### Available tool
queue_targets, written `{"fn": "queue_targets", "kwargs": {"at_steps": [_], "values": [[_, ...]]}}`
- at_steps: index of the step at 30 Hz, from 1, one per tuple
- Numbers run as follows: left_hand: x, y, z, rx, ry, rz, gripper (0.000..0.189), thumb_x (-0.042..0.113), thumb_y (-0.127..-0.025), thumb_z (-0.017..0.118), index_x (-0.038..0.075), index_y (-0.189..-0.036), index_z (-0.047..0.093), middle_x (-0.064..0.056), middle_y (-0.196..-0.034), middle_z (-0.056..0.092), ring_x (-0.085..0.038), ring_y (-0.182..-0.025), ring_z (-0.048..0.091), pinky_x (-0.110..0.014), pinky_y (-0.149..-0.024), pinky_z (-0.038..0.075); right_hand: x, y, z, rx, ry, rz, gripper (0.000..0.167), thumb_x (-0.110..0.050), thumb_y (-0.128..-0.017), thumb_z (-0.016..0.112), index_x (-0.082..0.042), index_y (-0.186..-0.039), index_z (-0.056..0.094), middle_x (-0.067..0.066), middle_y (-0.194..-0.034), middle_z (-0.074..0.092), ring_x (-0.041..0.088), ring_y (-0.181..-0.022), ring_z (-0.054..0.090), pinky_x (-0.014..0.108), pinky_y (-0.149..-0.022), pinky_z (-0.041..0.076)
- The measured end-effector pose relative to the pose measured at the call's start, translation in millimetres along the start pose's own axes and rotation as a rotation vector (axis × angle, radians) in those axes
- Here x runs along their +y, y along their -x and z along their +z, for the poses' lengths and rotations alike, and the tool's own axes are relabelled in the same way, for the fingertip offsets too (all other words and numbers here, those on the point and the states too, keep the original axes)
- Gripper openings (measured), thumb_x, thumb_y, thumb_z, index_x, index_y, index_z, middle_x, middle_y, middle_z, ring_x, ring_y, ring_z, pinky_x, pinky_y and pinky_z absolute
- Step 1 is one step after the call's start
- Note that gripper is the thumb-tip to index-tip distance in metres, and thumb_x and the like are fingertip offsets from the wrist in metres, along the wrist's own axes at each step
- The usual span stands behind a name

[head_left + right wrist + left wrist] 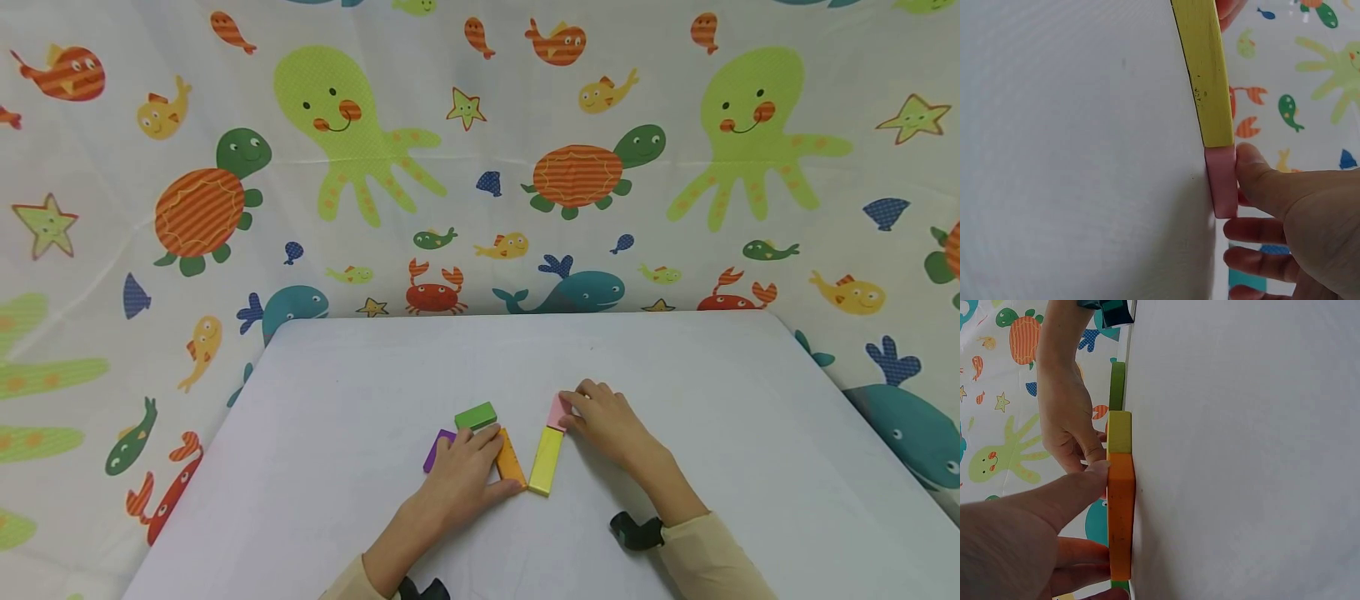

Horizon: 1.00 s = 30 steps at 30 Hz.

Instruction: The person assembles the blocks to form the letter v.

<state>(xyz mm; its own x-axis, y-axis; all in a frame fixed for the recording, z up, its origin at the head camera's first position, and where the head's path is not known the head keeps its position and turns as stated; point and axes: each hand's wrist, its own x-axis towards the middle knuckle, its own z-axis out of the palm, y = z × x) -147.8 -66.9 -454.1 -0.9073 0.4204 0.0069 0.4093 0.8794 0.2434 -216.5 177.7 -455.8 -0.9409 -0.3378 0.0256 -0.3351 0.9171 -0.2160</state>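
My left hand point(463, 473) spans the orange block point(511, 457), thumb at its near end and a fingertip at its far end. Against that near end lies the end of the yellow block point(545, 461), so the two form a V. My right hand point(606, 421) pinches the pink block point(557, 411), which meets the far end of the yellow one. In the right wrist view, the thumb presses the side of the pink block point(1222, 181). Just beyond the left fingers is a green block point(476, 415); a purple block point(437, 450) is partly hidden behind that hand.
The blocks lie on a white-covered table point(360, 367), backed by a curtain point(450, 208) printed with sea animals. Black wrist devices point(636, 532) sit at both sleeves. A darker green piece point(1117, 385) shows past the yellow block in the left wrist view.
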Motion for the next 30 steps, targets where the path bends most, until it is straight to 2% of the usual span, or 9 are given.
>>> {"fn": "queue_targets", "kwargs": {"at_steps": [30], "values": [[-2.3, -1.4, 3.6, 0.014, 0.013, 0.005, 0.071, 0.059, -0.087, 0.068, 0.011, -0.139, 0.06, -0.004, -0.148, 0.055, -0.024, -0.119, 0.052, -0.036, -0.078, 0.034, -1.9, 0.6, 0.1, 0.008, 0.009, -0.023, 0.047, -0.032, -0.092, 0.073, -0.012, -0.134, 0.064, 0.008, -0.114, 0.062, 0.026, -0.106, 0.055, 0.048, -0.094, 0.049]]}}
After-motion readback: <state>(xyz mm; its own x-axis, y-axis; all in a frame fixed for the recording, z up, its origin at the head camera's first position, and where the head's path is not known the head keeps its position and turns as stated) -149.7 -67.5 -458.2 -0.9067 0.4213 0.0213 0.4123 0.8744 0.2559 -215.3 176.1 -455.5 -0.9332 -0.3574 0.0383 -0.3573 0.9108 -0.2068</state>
